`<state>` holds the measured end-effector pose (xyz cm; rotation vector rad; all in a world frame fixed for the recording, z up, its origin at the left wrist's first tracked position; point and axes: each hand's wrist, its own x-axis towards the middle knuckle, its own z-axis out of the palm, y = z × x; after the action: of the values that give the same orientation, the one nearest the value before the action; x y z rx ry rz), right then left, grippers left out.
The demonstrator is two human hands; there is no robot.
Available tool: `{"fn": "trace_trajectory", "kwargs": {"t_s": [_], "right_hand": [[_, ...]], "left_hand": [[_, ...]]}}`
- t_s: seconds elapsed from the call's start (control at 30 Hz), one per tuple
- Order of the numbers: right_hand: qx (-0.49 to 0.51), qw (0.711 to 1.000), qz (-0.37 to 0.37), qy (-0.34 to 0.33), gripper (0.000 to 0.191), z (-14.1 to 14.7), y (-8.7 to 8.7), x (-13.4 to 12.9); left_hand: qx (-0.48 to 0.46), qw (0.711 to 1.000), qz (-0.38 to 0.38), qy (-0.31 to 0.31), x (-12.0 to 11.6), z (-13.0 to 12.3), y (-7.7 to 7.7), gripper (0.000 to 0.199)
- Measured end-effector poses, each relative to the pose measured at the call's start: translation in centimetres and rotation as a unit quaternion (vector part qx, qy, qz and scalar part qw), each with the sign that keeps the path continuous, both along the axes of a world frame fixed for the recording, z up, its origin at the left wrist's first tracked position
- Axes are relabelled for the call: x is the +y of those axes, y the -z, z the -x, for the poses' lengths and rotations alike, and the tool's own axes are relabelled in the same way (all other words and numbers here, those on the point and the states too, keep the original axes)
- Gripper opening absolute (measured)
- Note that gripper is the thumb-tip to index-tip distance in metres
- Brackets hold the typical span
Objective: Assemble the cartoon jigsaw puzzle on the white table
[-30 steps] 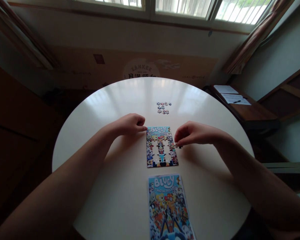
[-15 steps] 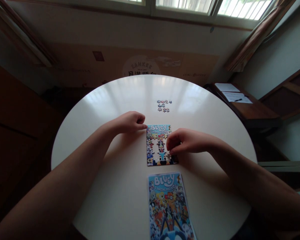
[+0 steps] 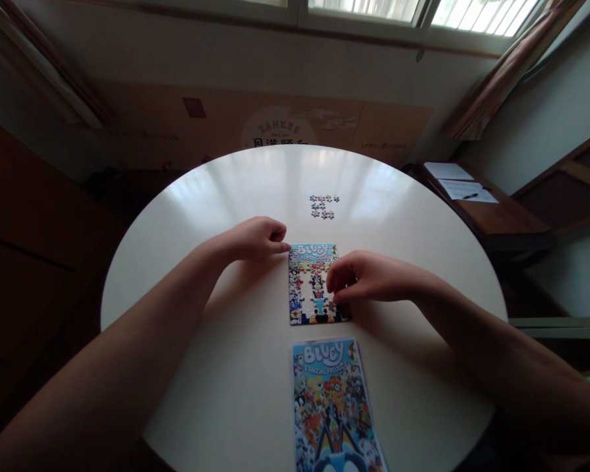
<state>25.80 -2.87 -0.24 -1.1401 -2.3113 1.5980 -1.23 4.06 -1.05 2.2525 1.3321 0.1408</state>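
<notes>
A partly filled jigsaw puzzle (image 3: 317, 286) with a "Bluey" title lies flat on the white round table, pale gaps showing in its middle. My left hand (image 3: 261, 237) has curled fingers, and its thumb touches the puzzle's upper left corner. Over the right side of the puzzle, my right hand (image 3: 356, 278) is pinched, its fingertips low near the right-hand gap; whatever they hold is too small to name. Several loose pieces (image 3: 323, 206) lie beyond the puzzle. Nearer to me is a printed picture (image 3: 330, 406) with the same design.
The round table (image 3: 236, 387) has a curved edge. At the right stands a dark wooden side table (image 3: 511, 219) with papers (image 3: 467, 191) and a pen on it. A large printed box (image 3: 383, 131) is behind the table, below the windows.
Both hands stay nearly in place over the puzzle. The view has shifted very slightly.
</notes>
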Motion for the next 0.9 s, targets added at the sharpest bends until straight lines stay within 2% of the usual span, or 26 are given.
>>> {"fn": "trace_trajectory", "kwargs": {"t_s": [0.43, 0.73, 0.9], "right_hand": [[-0.021, 0.996, -0.086, -0.011, 0.016, 0.27, -0.52, -0.55], [-0.008, 0.995, -0.092, -0.022, 0.016, 0.25, -0.33, -0.67], [0.02, 0.998, -0.049, -0.021, 0.014, 0.08, -0.27, -0.43]], "left_hand": [[-0.004, 1.0, 0.0, 0.002, -0.2, -0.09, -0.16, 0.035], [-0.001, 1.0, 0.005, 0.003, -0.28, -0.11, -0.31, 0.034], [-0.011, 1.0, 0.002, 0.008, -0.2, 0.02, -0.08, 0.034]]}}
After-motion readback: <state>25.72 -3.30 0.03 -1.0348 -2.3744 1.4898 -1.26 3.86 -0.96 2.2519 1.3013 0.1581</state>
